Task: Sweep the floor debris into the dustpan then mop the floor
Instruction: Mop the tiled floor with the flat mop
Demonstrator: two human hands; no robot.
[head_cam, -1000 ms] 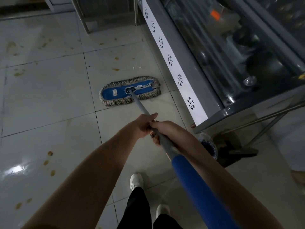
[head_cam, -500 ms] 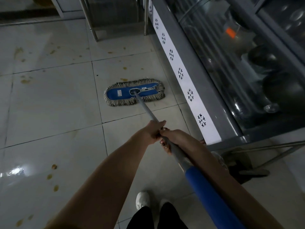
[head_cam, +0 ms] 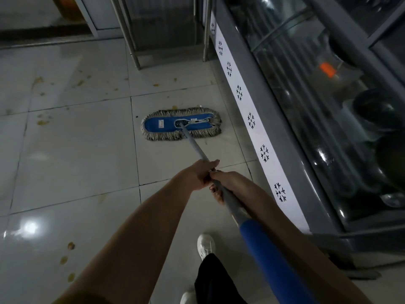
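- Pale glossy floor tiles (head_cam: 76,150), dotted with yellow-brown stains (head_cam: 70,246), run beside a grey glass-fronted display cabinet (head_cam: 285,128) in a dim room.
- Both hands hold the grey metal mop pole (head_cam: 195,148). The left hand (head_cam: 197,175) has its fingers curled tight round it, and the right hand (head_cam: 225,183) grips just behind, touching the left.
- Behind the right hand, the pole carries a blue foam sleeve (head_cam: 269,260).
- Forward, the pole slopes down to the blue flat mop head with grey fringe (head_cam: 180,125), which lies flat on the floor near the cabinet's base.
- Over the last second the head has slid forward along the cabinet, and its far fringe now meets a small yellow spot (head_cam: 174,107).
- No dustpan shows, so mopping seems under way. The stains out to the left look untouched.
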